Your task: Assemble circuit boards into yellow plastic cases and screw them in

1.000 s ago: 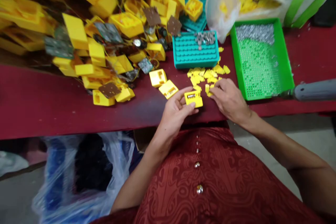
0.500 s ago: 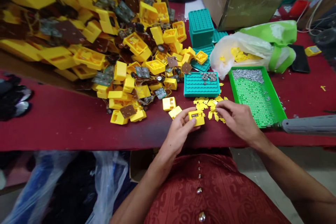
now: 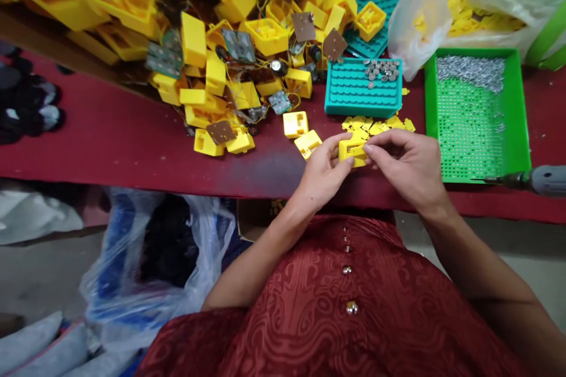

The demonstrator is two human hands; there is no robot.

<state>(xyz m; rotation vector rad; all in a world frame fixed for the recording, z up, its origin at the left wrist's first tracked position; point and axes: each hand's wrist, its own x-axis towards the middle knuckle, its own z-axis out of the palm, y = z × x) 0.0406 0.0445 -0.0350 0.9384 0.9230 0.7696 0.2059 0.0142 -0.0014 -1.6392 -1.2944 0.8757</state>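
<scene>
My left hand (image 3: pixel 324 172) grips a small yellow plastic housing (image 3: pixel 346 150) with an open slot in its upper face. My right hand (image 3: pixel 404 162) pinches a small yellow cover (image 3: pixel 357 151) and holds it at that slot. Whether the cover sits fully in the slot I cannot tell. Loose yellow covers (image 3: pixel 375 128) lie on the table just beyond the fingers. Two more yellow housings (image 3: pixel 295 124) rest to the left of my left hand. Behind the covers stands a teal ridged tray (image 3: pixel 363 89) with silver button cells (image 3: pixel 380 69) on it.
On the right, a green perforated tray (image 3: pixel 522 123) holds small screws (image 3: pixel 471 70), with an electric screwdriver (image 3: pixel 546 179) by its near corner. A large heap of yellow housings with wires and circuit boards (image 3: pixel 239 45) fills the left. A plastic bag (image 3: pixel 411 23) holds yellow pieces.
My right hand has moved left from the loose covers to the housing, bringing a cover onto its slot. The view has tilted down and closer to the table.
</scene>
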